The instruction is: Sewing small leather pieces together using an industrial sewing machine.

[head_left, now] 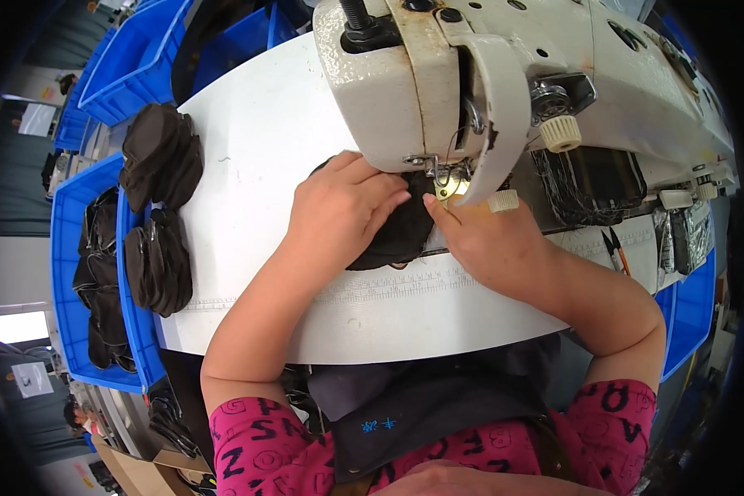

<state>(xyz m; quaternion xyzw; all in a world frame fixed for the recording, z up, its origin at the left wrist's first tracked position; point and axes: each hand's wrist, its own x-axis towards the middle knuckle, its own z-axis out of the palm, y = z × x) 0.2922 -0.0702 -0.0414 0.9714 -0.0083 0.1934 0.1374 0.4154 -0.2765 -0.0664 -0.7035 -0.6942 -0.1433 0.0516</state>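
A black fabric piece point(398, 236) with a rounded outline lies on the white table, its far edge at the needle area of a cream sewing machine point(380, 107). My left hand point(339, 207) rests on its left part, fingers bent together and pressed onto the cloth. On the right, my right hand point(489, 240) holds the edge of the same piece, thumb stretched toward the metal presser foot point(445, 178). Its other fingers are partly hidden behind the machine head. A small light shines on the needle plate.
Stacks of black pouches point(161, 157) lie at the table's left edge, beside a blue bin point(91, 273) holding more. Right of the needle sits a stack of black fabric panels point(593, 186). Thread snips point(612, 250) and an orange pen point(622, 255) lie near my right forearm.
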